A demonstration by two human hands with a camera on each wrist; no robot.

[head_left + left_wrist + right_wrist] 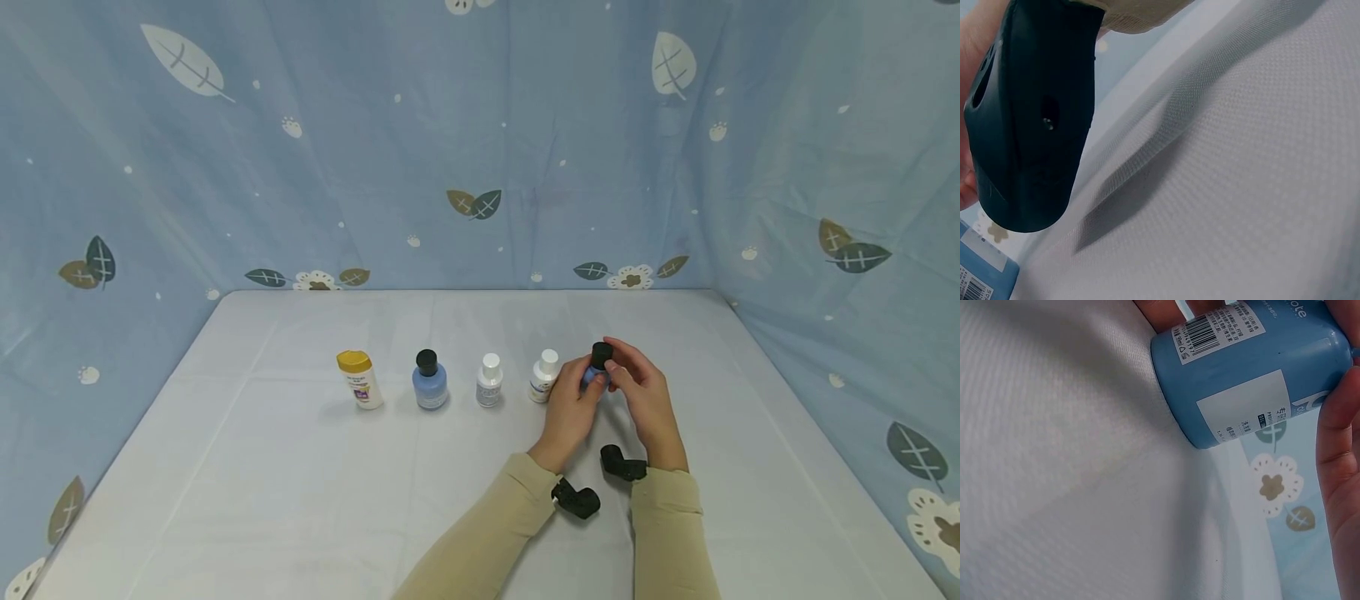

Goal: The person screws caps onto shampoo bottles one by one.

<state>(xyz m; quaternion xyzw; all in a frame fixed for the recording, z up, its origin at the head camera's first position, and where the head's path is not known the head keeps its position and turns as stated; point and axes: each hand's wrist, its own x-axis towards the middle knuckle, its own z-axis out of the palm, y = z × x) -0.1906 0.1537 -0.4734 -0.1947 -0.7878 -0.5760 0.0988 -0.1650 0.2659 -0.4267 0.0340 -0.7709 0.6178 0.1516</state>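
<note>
At the right end of a row of small bottles, both hands are on a blue bottle (1241,369) with a black cap (602,354). My left hand (568,414) grips its body from the left side. From the right, my right hand (649,402) has thumb and fingers about the cap. In the right wrist view the bottle's base is at the white cloth and its printed labels and barcode show; the cap is out of that frame. Much of the body is covered by the fingers in the head view. A wrist camera mount fills the left of the left wrist view.
Left of the hands stand a white-capped bottle (544,377), another white-capped bottle (490,381), a blue bottle (430,387) with a black cap and a white bottle (363,385) with a yellow cap. Blue patterned curtains (375,150) enclose the white table (300,500).
</note>
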